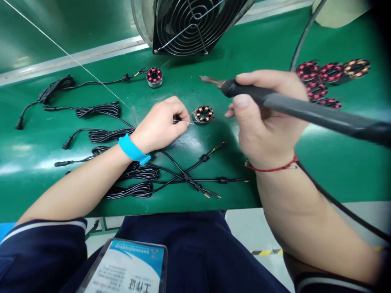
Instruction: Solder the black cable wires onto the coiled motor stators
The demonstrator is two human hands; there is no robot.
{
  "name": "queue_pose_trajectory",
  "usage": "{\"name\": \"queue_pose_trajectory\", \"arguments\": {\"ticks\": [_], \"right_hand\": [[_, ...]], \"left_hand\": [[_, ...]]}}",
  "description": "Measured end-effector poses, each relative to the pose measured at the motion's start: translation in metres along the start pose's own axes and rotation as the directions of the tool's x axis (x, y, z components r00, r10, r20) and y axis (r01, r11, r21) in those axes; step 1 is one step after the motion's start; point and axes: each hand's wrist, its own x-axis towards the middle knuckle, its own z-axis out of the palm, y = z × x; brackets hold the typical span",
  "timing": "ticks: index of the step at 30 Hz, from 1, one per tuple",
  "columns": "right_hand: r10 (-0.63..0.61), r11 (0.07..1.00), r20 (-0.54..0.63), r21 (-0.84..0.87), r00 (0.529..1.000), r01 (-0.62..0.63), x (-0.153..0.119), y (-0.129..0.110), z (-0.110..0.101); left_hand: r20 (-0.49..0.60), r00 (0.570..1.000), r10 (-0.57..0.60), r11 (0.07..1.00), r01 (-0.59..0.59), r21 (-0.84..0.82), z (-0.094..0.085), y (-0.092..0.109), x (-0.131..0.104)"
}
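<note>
My left hand [165, 124], with a blue band at the wrist, pinches a thin wire end beside a round motor stator [203, 115] with copper-coloured windings. The stator lies on the green mat at the middle. In my right hand [270, 114] is a soldering iron [259, 92], held like a pen, its tip pointing left above the mat and apart from the stator. Most of the cable at my left fingers is hidden under the hand.
A black fan [191, 26] stands at the back. Coiled black cables [137, 173] lie at left and front. One stator with red windings [154, 77] sits behind my left hand; several more stators [331, 72] are at the right. The iron's cord hangs at the right.
</note>
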Motion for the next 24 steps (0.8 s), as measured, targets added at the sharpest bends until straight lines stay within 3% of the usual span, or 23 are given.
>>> {"name": "queue_pose_trajectory", "arguments": {"ticks": [7, 11, 16, 24], "right_hand": [[0.0, 0.997, -0.146, -0.082, 0.989, -0.012, -0.005, -0.01, -0.007], [-0.062, 0.996, -0.11, -0.077, 0.992, 0.054, -0.005, -0.015, -0.007], [-0.035, 0.995, -0.052, -0.091, 0.998, 0.03, -0.004, -0.02, -0.008], [-0.039, 0.994, -0.08, -0.106, 0.996, 0.03, -0.008, -0.015, -0.007]], "left_hand": [[-0.01, 0.998, -0.065, 0.997, 0.064, -0.036, 0.001, 0.0, 0.002], [-0.005, 0.998, -0.062, 0.998, 0.062, -0.029, 0.001, 0.001, 0.002], [-0.007, 0.998, -0.059, 0.998, 0.059, -0.015, 0.002, 0.002, 0.002], [-0.016, 0.999, -0.047, 0.999, 0.047, -0.018, 0.002, 0.001, 0.002]]}}
